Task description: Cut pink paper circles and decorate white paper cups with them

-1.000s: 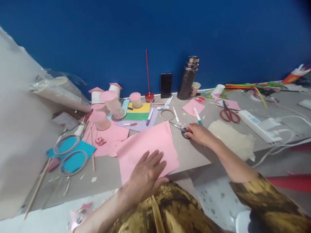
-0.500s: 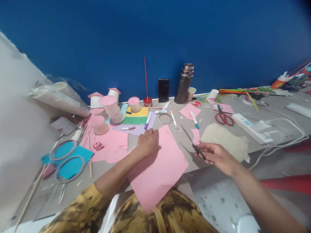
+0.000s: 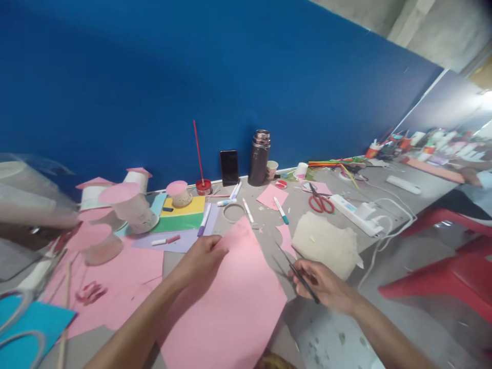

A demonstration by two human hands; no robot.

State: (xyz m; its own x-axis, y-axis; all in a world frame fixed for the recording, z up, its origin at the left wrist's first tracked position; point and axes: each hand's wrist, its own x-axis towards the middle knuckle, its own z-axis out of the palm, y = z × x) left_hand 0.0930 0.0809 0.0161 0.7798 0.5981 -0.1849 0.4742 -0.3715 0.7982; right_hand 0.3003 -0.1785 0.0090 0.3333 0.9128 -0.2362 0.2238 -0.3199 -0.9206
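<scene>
1. The left hand (image 3: 205, 256) had the pink sheet (image 3: 230, 292) pinched in its grip by the upper-left edge, seemingly to steady it; the sheet lay between the hands, partly over the worktop (image 3: 267, 233).
2. The right hand (image 3: 321, 284) had its grip closed around the dark scissors (image 3: 307, 288), blades pointing forward, likely for safety.
3. Markings on the power strip (image 3: 353, 215) were unreadable; no brand showed on the flask (image 3: 259, 160).
</scene>
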